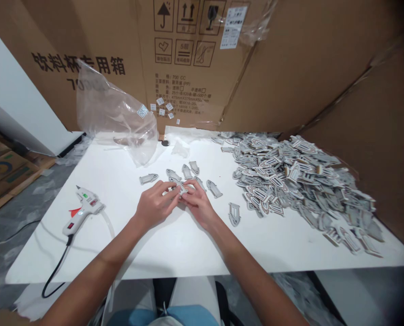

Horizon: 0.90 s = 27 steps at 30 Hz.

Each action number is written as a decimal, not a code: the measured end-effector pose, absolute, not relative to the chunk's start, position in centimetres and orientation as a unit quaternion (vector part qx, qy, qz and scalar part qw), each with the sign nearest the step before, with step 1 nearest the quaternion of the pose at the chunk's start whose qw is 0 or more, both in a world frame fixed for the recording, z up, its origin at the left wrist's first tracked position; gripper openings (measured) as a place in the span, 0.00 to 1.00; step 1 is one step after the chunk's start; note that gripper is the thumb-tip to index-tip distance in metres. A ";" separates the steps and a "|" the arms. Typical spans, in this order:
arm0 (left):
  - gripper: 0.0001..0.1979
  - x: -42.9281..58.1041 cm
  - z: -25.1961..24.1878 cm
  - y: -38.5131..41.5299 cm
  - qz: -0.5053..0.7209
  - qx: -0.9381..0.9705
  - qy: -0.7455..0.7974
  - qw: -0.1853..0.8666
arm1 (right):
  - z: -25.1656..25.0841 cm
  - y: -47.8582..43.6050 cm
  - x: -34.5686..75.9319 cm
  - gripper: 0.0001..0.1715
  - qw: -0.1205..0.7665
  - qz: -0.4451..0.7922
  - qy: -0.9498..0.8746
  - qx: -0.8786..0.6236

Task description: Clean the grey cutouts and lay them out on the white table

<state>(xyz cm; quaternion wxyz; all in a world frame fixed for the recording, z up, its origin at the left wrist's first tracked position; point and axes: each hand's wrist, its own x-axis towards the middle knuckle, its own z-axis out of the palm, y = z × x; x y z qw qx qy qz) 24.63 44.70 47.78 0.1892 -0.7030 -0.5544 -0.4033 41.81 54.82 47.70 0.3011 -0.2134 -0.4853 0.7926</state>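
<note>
My left hand (156, 204) and my right hand (197, 203) meet over the middle of a white table (181, 249), their fingertips together on a small grey cut-out piece (182, 189). The fingers hide most of that piece. Several similar grey arrow-shaped pieces lie loose just beyond my hands, among them one (214, 189) near my right fingers and one (149, 179) left of my left hand. Another (235, 214) rests to the right of my right hand. A large heap of striped grey pieces (300, 185) covers the table's right side.
A white hot glue gun (84, 210) with a black cord lies at the table's left, a clear tube running from its rear. A crumpled plastic bag (118, 113) leans against an upright printed cardboard panel (188, 50) along the far edge. Another cardboard sheet (361, 127) walls the right side.
</note>
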 end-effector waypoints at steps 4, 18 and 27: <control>0.13 24.7 47.6 44.7 -0.384 -0.717 -0.556 0.170 | 47.4 55.0 41.8 0.20 0.318 0.718 -0.567 -0.248; 0.05 23.3 46.4 44.3 -0.330 -0.594 -0.730 0.079 | 48.2 56.6 48.4 0.11 0.233 0.379 -0.835 -0.324; 0.11 22.8 47.3 44.0 -0.296 -0.627 -0.720 0.006 | 46.9 55.3 50.4 0.09 0.367 0.094 -0.856 -0.351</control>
